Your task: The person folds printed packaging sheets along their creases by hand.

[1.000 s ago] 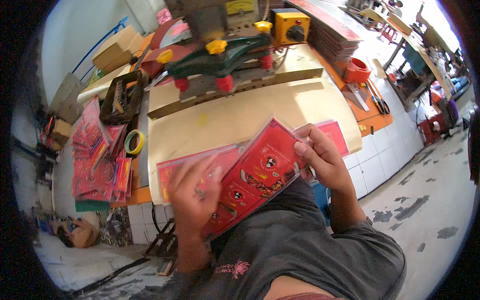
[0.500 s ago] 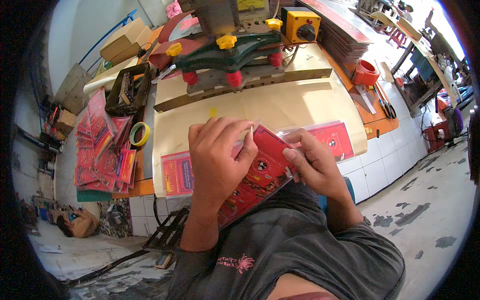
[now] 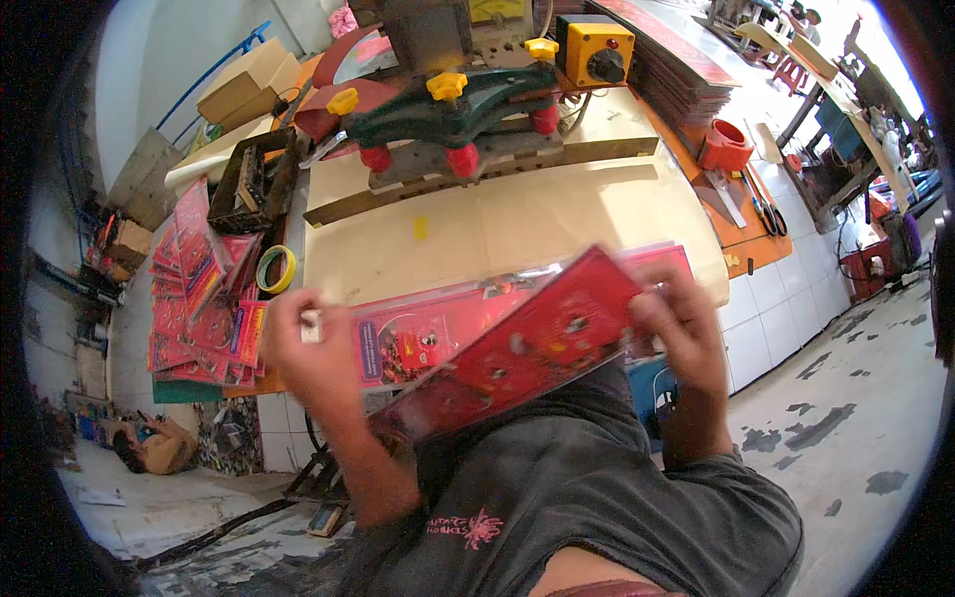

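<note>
Hands hold one long red printed card (image 3: 527, 348) between them, centre of frame, tilted w/ its right end higher. Left hand (image 3: 313, 348) is closed on lower left end, fingers curled; right hand (image 3: 676, 323) grips upper right end, a bit blurred. Card is above the person's lap, in front of the table edge, not lying on it. Behind it a similar pink-red sheet (image 3: 418, 333) lies at the front edge of the beige worktable (image 3: 517, 224).

As I judge, work is somewhere in middle: a pile of red cards (image 3: 199, 298) sits at left of frame, a tall dark stack (image 3: 686, 70) at upper right. Tape roll (image 3: 276, 269) is near the pile. A green press w/ yellow knobs (image 3: 448, 109) stands at top centre. Floor at right is grey concrete, stained.
</note>
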The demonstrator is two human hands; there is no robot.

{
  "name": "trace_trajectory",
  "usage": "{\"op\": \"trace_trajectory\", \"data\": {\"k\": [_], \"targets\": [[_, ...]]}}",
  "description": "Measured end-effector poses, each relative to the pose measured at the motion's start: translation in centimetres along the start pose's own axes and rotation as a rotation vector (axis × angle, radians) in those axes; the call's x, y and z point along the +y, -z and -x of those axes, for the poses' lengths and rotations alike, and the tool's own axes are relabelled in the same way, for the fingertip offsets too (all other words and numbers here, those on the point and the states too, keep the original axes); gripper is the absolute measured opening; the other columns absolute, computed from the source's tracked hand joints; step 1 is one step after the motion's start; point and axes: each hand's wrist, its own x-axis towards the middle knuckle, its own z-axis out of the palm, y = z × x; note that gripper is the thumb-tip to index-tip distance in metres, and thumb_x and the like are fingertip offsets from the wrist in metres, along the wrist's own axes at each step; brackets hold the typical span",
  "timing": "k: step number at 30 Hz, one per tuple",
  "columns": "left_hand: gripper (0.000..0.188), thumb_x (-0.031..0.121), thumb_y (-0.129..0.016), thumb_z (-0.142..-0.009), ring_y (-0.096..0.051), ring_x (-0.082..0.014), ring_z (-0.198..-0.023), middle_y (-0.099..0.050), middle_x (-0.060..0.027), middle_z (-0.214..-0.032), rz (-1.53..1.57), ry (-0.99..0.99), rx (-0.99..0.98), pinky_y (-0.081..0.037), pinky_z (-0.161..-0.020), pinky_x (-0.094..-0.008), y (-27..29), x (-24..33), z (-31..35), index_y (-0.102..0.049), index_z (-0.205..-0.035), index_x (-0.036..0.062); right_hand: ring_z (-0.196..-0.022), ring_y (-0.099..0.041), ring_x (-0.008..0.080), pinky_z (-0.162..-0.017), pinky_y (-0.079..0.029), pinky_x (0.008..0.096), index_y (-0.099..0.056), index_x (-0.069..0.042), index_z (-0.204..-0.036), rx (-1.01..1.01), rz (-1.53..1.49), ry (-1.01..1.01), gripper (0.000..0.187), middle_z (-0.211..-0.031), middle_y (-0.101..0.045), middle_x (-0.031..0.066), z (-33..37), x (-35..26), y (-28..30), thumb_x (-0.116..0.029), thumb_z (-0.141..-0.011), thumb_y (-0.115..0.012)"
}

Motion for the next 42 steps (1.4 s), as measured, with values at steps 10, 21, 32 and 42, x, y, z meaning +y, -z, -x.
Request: {"op": "trace_trajectory", "data": {"k": [10,21,32,42], "targets": [[0.019,0.022,-0.065,-0.09,-0.066,-0.0338,-0.078,-0.068,-0.0133,-0.085,-0.718,0.339,0.175,-0.049,-0.069,-0.0446,17.0,-24.6,1.8,-0.064,-0.087,0.004,-0.114,-0.058,0.0122,-0.095,-0.05,0.0315,-0.056,0.0,-0.129,0.42,0.093,0.441,0.032,-0.125,-0.059,0.0089,0.5,4.5,26.4,-0.02,-0.104,-0.053],[0.029,0.033,-0.061,-0.091,-0.064,-0.0357,-0.078,-0.068,-0.0131,-0.083,-1.12,0.486,0.102,-0.049,-0.068,-0.0482,22.8,-41.3,6.2,-0.063,-0.082,0.0048,-0.111,-0.059,0.012,-0.087,-0.051,0.0242,-0.053,0.0,-0.133,0.567,-0.176,0.23,0.036,-0.125,-0.06,0.0081,2.2,3.8,34.1,-0.019,-0.104,-0.052],[0.029,0.022,-0.061,-0.099,-0.052,-0.012,-0.067,-0.061,-0.0048,-0.071,-0.445,0.454,-0.188,-0.044,-0.064,-0.0324,17.1,-25.1,5.7,-0.067,-0.114,-0.0019,-0.068,-0.056,-0.0014,-0.048,-0.044,0.0109,-0.06,-0.001,-0.128,0.687,-0.295,0.145,0.03,-0.113,-0.064,0.0024,0.8,4.4,29.3,-0.016,-0.103,-0.052],[0.028,0.015,-0.07,-0.088,-0.064,-0.0293,-0.101,-0.067,-0.0153,-0.107,0.166,-0.134,-0.414,-0.049,-0.092,-0.0375,6.9,-1.1,2.3,-0.069,-0.112,-0.0002,-0.065,-0.056,0.0017,-0.043,-0.04,0.0152,-0.053,-0.002,-0.13,0.095,-0.374,0.09,0.034,-0.1,-0.063,-0.0002,-6.4,2.8,13.6,-0.021,-0.102,-0.054]]}}
